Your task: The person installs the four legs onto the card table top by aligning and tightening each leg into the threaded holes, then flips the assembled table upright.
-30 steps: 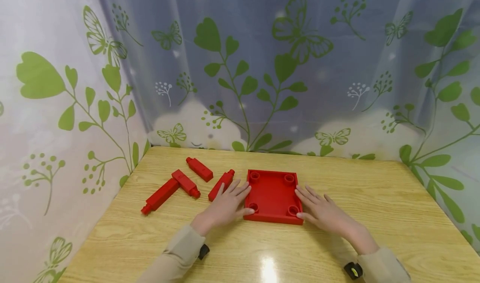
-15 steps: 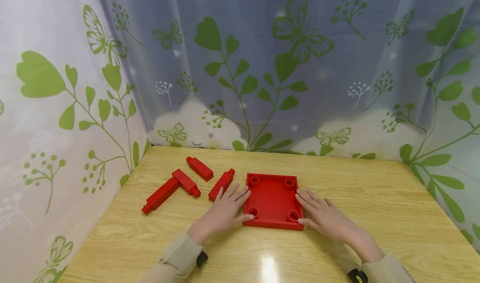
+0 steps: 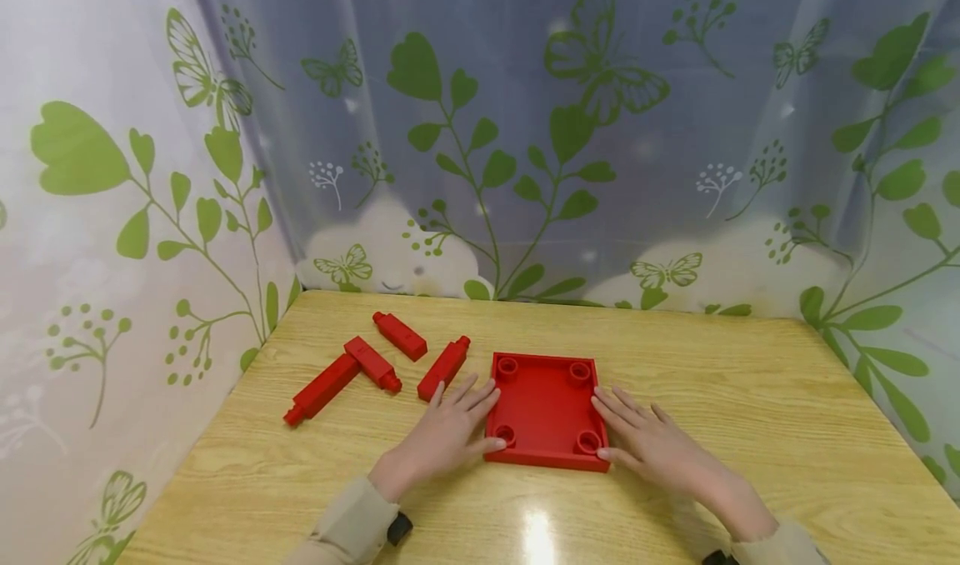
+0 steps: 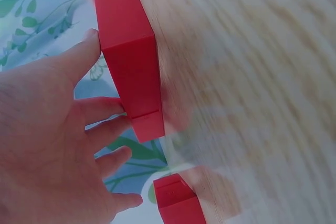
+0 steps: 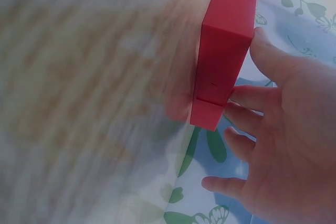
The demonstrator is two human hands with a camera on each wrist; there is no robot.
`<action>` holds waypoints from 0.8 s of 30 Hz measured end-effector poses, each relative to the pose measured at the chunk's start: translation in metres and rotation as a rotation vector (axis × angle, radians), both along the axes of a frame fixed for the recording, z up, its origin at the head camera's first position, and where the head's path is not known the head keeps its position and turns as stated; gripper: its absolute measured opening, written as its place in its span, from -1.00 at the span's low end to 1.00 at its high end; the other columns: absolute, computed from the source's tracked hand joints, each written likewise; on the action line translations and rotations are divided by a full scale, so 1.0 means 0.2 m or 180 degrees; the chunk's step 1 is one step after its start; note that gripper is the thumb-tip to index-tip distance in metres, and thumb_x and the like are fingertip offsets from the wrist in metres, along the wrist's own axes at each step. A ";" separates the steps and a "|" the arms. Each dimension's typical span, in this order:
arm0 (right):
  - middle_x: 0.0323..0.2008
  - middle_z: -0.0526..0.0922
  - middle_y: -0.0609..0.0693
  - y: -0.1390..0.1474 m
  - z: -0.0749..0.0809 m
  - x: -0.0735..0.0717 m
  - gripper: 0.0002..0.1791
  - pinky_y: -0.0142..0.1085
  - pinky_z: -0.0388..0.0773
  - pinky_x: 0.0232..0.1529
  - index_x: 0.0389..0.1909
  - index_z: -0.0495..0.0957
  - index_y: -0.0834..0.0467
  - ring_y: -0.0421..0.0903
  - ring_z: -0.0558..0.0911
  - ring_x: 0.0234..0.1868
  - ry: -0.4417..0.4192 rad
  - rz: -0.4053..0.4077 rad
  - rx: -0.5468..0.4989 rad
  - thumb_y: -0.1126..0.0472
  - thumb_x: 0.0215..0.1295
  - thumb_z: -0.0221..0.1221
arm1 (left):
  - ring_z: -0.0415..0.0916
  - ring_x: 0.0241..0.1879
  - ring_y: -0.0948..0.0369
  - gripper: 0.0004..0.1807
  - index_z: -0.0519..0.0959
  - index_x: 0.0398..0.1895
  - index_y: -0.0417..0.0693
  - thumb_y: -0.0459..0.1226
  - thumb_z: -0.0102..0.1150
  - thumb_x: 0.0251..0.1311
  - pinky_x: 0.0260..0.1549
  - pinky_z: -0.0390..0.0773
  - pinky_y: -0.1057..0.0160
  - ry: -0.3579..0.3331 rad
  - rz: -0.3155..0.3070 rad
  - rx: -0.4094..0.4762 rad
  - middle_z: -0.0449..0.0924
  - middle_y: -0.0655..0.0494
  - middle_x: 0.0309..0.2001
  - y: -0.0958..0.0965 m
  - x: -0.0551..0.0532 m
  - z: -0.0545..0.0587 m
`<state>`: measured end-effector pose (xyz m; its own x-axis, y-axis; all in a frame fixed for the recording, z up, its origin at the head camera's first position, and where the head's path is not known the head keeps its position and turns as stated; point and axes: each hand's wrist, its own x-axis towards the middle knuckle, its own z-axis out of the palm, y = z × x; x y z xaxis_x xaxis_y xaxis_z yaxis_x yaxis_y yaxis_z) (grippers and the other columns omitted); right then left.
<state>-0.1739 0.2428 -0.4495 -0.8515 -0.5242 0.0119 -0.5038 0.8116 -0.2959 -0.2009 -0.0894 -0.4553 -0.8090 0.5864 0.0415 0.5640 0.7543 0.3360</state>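
Note:
A red square panel (image 3: 547, 407) with a raised rim lies flat on the table, a round socket in each corner facing up. My left hand (image 3: 442, 436) touches its left side with straight, spread fingers, the thumb at the near left corner. On the opposite side, my right hand (image 3: 663, 450) rests its fingertips along the rim, its thumb at the near right corner. Both wrist views show the panel's outer wall (image 4: 131, 77) from the side, with thumb and fingertips against its edge. Neither hand curls round anything.
Left of the panel lie several red square-sided legs with knobbed ends. One leg (image 3: 444, 369) lies just beyond my left fingertips; another leg (image 3: 371, 365) leans on a leg (image 3: 322, 390) farther left. Printed curtains (image 3: 480, 173) hang along the table's back and left.
Between my two hands, the panel has slid a short way toward me across the table. Both hands have moved back with it, keeping their places at its sides. The legs stay put.

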 end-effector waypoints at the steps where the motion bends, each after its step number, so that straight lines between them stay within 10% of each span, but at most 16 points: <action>1: 0.56 0.14 0.16 0.00 0.00 0.01 -0.22 0.47 0.09 0.34 0.55 0.18 0.20 0.28 0.11 0.54 -0.0021 -0.0006 -0.0007 -0.18 0.52 0.04 | -0.09 0.58 -0.12 -0.18 0.25 0.54 -0.13 0.15 0.11 0.39 0.46 -0.14 -0.38 -0.0001 0.0000 -0.0001 0.15 -0.03 0.56 0.00 0.00 0.00; 12: 0.57 0.13 0.11 0.01 -0.02 0.03 -0.20 0.45 0.09 0.36 0.56 0.18 0.16 0.24 0.08 0.56 0.0036 -0.0037 -0.0050 -0.22 0.50 0.04 | -0.07 0.58 -0.09 -0.19 0.28 0.53 -0.13 0.15 0.12 0.39 0.45 -0.10 -0.39 0.0038 -0.0014 -0.0006 0.18 -0.01 0.55 0.00 0.01 -0.01; 24: 0.58 0.09 0.15 0.00 -0.01 0.04 -0.19 0.43 0.07 0.37 0.56 0.15 0.19 0.24 0.08 0.56 0.0006 0.0000 -0.0027 -0.21 0.50 0.04 | 0.20 0.49 -0.10 -0.34 0.36 0.47 -0.16 -0.08 0.22 0.41 0.43 0.24 -0.16 0.0265 0.0361 0.0782 0.35 -0.10 0.45 -0.09 -0.10 -0.01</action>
